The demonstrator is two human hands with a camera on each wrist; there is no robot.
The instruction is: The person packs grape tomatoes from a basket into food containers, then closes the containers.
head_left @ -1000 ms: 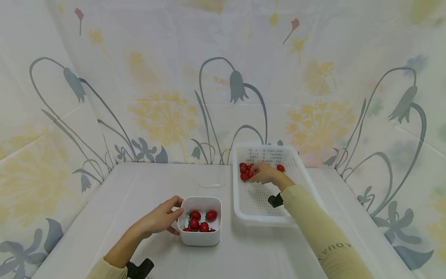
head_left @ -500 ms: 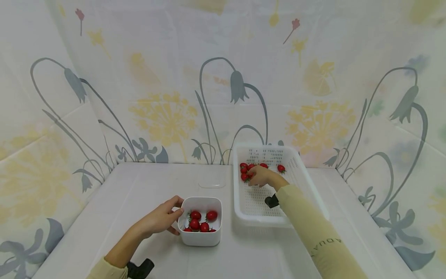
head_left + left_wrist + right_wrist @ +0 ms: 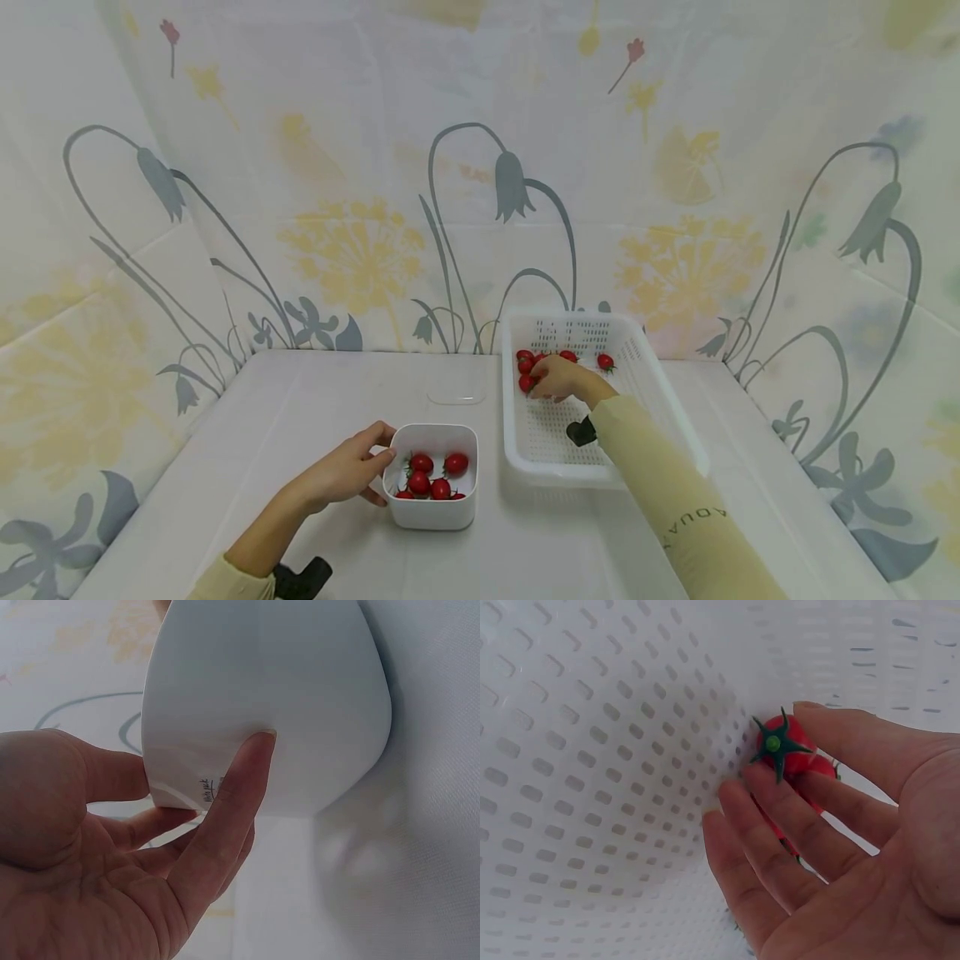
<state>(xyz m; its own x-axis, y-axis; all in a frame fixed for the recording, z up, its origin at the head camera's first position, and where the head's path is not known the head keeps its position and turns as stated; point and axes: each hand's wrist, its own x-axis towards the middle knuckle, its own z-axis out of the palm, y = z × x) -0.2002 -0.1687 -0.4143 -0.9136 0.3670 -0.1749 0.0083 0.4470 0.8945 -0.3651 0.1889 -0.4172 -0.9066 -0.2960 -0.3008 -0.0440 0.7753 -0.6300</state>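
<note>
In perf. white basket (image 3: 542, 431), L side, red tomato (image 3: 791, 735) is pinched btwn thumb & fingertips of R hand (image 3: 564, 379); other toms (image 3: 526, 383) are seen close by. Sm. white box (image 3: 432, 515) is touched at L wall by L hand (image 3: 347, 468), fingers spread apart; approx. 6 boxed toms (image 3: 418, 482) are visible inside. Both are set on white tbl (image 3: 330, 387).

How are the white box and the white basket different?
The basket is bigger than the box. The basket has holes; the box looks solid. The left hand touches the box, while the right hand is inside the basket. Both are white and hold tomatoes.
</note>
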